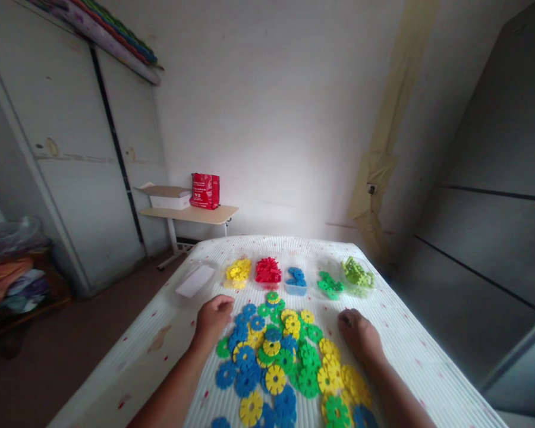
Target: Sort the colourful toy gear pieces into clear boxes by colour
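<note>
Between my hands spreads a loose pile of slotted plastic discs (275,379) in blue, yellow and green. My left hand (214,318) rests on the table to the left of the pile, near the blue discs, its fingers curled in and nothing showing in them. On the pile's right side lies my right hand (360,334), also curled, beside the yellow and green discs. Beyond the pile stand clear tubs of yellow pieces (239,270), red pieces (268,270), blue pieces (296,277), green pieces (330,285) and light green pieces (356,273).
A clear tray (178,291) holding a white card (197,280) sits left of the tubs. The table (410,356) has a white ribbed cover with red spots. Behind it, a small desk (214,215) carries a red bag (205,191) and a white box (169,201).
</note>
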`<state>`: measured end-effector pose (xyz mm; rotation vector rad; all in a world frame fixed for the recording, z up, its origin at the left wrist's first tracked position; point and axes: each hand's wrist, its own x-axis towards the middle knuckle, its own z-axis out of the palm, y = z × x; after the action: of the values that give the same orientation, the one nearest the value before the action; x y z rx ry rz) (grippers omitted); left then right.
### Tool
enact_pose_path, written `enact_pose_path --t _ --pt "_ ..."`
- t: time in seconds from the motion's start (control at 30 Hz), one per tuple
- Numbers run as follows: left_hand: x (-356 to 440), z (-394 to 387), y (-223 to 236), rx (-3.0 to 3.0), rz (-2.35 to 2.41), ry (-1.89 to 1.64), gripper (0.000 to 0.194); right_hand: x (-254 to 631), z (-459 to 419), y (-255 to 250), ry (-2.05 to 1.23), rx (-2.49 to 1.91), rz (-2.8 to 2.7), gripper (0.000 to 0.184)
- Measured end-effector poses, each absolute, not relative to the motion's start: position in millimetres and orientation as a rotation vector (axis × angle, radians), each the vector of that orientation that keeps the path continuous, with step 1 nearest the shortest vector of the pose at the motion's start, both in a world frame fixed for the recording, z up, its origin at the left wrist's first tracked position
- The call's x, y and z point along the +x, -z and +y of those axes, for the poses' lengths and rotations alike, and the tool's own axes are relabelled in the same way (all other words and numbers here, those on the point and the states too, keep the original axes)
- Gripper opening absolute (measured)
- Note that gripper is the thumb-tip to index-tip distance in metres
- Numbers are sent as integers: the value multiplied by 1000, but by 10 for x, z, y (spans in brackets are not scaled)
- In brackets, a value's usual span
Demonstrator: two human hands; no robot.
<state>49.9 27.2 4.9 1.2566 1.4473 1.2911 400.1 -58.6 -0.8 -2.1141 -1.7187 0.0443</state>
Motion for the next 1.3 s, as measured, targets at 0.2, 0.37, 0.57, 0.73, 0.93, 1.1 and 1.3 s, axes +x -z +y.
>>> enact_pose_path --t 0.2,0.37,0.57,0.73,0.93,1.1,1.3 --pt "388 4 164 1417 1548 -1206 25 3843 -574 -70 -172 -2019 -1728 23" --pt "402 16 191 1524 1618 -1205 24 3546 -568 -66 -168 -2050 -1840 23" --pt "401 31 229 1645 1671 -1163 24 3450 -588 -48 -114 -2060 -1893 15" --pt "383 41 281 1657 1654 -1178 24 3488 -576 -67 -324 -1971 -1884 9" --pt "390 34 275 1671 1630 -1197 23 3501 -586 -77 -552 -1762 -1964 23" --pt "411 12 225 1650 1635 -1210 22 3454 -595 -130 -507 -1864 -1984 42" --pt "411 10 228 1654 1632 -1207 22 3408 -526 -162 -397 -1965 -2109 55"
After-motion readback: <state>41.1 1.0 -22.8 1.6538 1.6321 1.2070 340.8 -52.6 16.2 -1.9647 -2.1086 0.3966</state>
